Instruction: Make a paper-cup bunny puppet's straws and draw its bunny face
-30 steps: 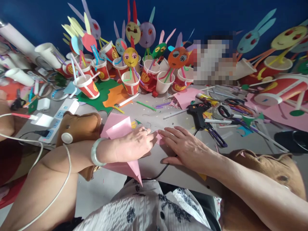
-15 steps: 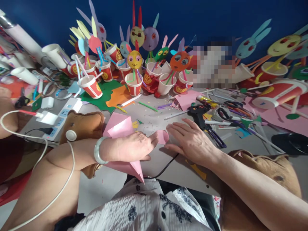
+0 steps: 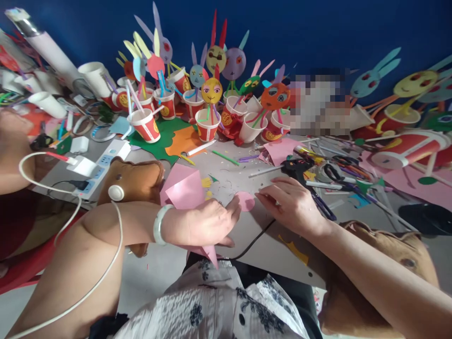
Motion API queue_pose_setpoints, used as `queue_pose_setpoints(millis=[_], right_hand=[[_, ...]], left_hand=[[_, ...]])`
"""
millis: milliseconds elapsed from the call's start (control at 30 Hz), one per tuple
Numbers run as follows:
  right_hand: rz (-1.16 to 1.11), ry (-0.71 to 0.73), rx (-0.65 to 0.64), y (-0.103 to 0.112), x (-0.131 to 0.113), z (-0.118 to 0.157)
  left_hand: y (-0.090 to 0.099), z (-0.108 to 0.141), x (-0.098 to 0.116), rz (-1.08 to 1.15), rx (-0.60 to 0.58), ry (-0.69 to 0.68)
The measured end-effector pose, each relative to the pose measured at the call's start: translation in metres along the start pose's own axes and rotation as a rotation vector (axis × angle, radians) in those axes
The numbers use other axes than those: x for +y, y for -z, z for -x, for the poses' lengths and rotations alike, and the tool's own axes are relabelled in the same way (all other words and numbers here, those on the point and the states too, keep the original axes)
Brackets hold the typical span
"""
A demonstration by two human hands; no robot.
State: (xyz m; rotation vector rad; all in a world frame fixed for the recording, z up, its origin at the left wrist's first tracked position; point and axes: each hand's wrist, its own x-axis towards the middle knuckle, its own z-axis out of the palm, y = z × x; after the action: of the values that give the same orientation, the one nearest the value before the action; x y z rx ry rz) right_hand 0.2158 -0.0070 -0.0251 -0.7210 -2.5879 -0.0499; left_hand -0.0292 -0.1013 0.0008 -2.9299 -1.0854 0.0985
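A pink paper circle (image 3: 246,201) lies on the grey table between my hands. The fingertips of my left hand (image 3: 208,220) rest at its left edge, the thumb apart from the fingers; no pinch on the paper shows. My right hand (image 3: 291,203) is just right of the circle, fingers slightly bent and apart, holding nothing that I can see. Folded pink paper (image 3: 183,186) lies beyond and partly beneath my left forearm. Beyond my right hand is a black glue gun (image 3: 296,168).
Paper cups with rabbit-faced straw figures (image 3: 208,123) line the back. A white power strip (image 3: 102,167) and cable lie left, beside a brown cushion (image 3: 137,181). Scissors, straws and pens clutter the right. Another person's arm (image 3: 16,150) is at the far left.
My right hand's fingers, stretched flat before, are now more bent beside the circle. My left hand stays at the circle's left edge. The whole view has shifted slightly.
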Motion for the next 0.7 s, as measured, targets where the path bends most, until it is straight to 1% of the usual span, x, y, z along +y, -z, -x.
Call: queue_pose_setpoints(millis=[67,133,233,300,367,467,533,600,700], right_hand=[[-0.068,-0.018,-0.063,0.0,-0.008,-0.006],[-0.137,-0.02,-0.145,0.0,-0.016,-0.015],[-0.249,0.037,-0.244,-0.005,-0.025,-0.034],[-0.31,0.055,-0.293,-0.013,-0.027,-0.051],[-0.355,0.045,-0.322,-0.025,-0.027,-0.067],[-0.389,-0.006,-0.41,-0.043,-0.027,-0.088],[-0.412,-0.015,-0.458,-0.049,-0.027,-0.096],[-0.427,0.006,-0.475,-0.048,-0.029,-0.098],[-0.454,0.054,-0.432,-0.035,-0.032,-0.097]], left_hand=[[0.007,0.0,0.003,-0.052,-0.041,-0.068],[0.011,-0.002,0.007,-0.081,-0.063,-0.074],[0.01,-0.009,0.011,-0.062,-0.138,-0.022],[0.005,-0.014,0.014,-0.006,-0.173,0.056],[-0.001,-0.016,0.017,0.005,-0.172,0.091],[-0.009,-0.017,0.019,-0.017,-0.129,0.074],[-0.01,-0.017,0.019,-0.033,-0.117,0.065],[-0.006,-0.018,0.018,-0.058,-0.13,0.06],[0.006,-0.017,0.015,-0.091,-0.176,0.058]])
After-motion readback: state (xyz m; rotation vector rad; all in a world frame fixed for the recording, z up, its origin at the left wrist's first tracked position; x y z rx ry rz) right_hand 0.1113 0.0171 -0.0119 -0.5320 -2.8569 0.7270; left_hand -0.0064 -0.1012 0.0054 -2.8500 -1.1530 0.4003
